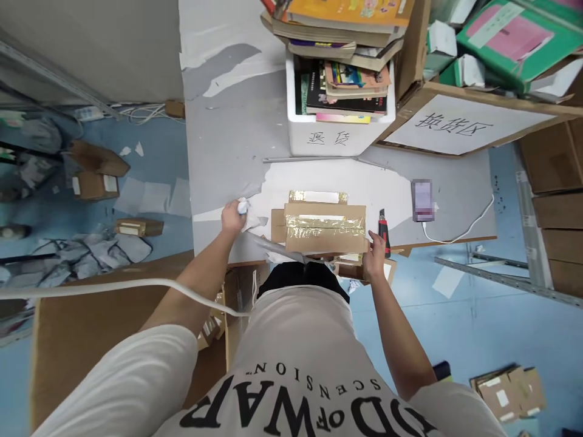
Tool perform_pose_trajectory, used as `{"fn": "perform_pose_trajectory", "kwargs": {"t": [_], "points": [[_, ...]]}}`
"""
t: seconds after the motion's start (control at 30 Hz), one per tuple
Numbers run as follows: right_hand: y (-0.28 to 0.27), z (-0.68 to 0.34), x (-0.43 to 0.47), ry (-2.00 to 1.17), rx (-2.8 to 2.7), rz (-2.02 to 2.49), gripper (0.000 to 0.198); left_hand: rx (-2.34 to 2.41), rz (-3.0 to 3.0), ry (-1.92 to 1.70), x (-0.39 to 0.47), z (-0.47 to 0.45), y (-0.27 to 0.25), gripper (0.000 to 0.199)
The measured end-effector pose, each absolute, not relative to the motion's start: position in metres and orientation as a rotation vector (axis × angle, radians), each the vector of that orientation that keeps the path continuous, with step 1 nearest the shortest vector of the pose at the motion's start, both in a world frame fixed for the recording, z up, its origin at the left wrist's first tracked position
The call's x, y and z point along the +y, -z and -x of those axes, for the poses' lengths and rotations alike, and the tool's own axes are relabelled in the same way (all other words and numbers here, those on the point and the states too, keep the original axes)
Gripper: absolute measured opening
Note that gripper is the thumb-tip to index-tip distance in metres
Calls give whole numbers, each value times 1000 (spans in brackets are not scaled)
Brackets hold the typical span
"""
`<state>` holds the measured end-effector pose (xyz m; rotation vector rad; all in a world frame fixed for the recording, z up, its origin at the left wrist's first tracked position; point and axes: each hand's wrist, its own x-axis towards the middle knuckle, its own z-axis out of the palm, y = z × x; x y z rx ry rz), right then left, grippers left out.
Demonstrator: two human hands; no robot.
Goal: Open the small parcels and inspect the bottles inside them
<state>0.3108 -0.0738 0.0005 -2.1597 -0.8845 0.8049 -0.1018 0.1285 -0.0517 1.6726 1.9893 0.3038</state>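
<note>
A small cardboard box [325, 241] with shiny tape across it lies near the table's front edge, its flaps spread out. My right hand [374, 255] is closed on the box's right front corner. Just beside those fingers lies a red and black utility knife [384, 233]. To the left of the box, my left hand [232, 218] is closed around a crumpled piece of white paper or plastic [243, 207]; I cannot tell which material. A grey-white plastic strip [277, 247] runs from near that hand along the front of the box.
Behind the box stands a white foam bin [334, 138] heaped with books [341, 30]. A large carton [473, 121] of green packages is at the back right. A phone [423, 200] with a cable lies on the right. An open carton [91, 328] stands at front left.
</note>
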Motion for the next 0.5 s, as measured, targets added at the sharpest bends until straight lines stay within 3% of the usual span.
{"fn": "perform_pose_trajectory", "kwargs": {"t": [0.13,0.23,0.5], "points": [[2,-301,-75,-1109,-536,1822,62,1902,-991,-746,94,63,38,36],[6,-292,-69,-1340,-378,1559,67,1530,-581,-688,58,18,33,44],[-7,-300,-81,-1389,-533,1416,65,1355,-590,-891,17,-44,5,50]]}}
